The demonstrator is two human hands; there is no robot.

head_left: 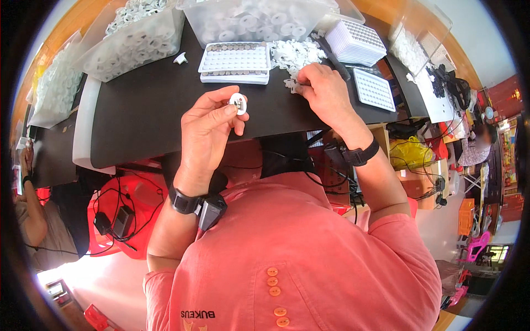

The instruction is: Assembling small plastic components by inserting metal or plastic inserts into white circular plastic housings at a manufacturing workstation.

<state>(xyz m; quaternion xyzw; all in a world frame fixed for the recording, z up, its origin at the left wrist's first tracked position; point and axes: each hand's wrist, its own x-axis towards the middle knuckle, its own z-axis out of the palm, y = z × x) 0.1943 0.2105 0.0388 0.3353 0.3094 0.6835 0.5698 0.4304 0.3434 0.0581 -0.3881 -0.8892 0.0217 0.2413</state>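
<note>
My left hand [207, 124] is raised over the table's near edge, its thumb and fingers pinching a small round white plastic part [238, 103] with metal bits at its centre. At the near side of a heap of small white plastic pieces [287, 53], my right hand [327, 96] has its fingers bent and closed. Its fingertips touch the edge of the heap; what they hold, if anything, is hidden. Between and beyond the hands sits a stack of white trays [234, 62], with rows of small round metal pieces along the top tray's edges.
Clear plastic bins [138, 49] of white parts line the black table's [143, 127] far side. A tall stack of white trays [356, 44] and a single white tray [374, 90] are at the right. A loose white piece [180, 58] lies left. Another person's arm [34, 204] shows far left.
</note>
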